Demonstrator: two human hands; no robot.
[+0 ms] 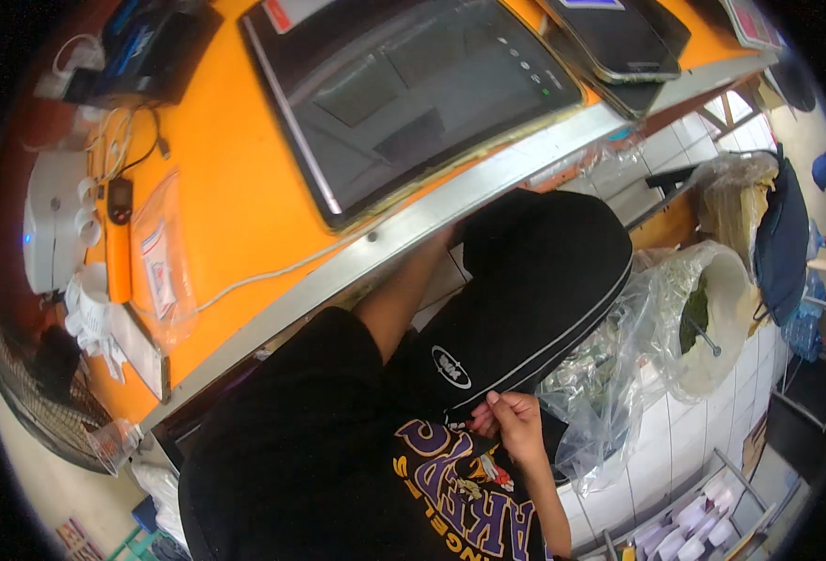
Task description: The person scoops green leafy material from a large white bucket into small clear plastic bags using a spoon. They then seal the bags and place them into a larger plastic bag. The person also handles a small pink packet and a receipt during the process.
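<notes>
My right hand [514, 425] is at my lap, beside the black trouser leg [534, 280] and the hem of my printed black T-shirt [291, 439]. Its thumb and forefinger are pinched together; what they hold, if anything, is too small to make out. My left forearm [403, 285] reaches under the table's metal edge [375, 238], and the hand is hidden behind my raised leg. Above it, a large dark tablet-like screen [413, 112] lies on the orange tabletop [216, 103].
Phones [618, 47] lie at upper right; cables, a white device [53, 220] and an orange handheld tool [117, 257] at left. A fan [29, 383] stands lower left. Right of my leg are a plastic-bagged container [717, 355], a dark cushion [777, 243] and a metal rack [693, 524].
</notes>
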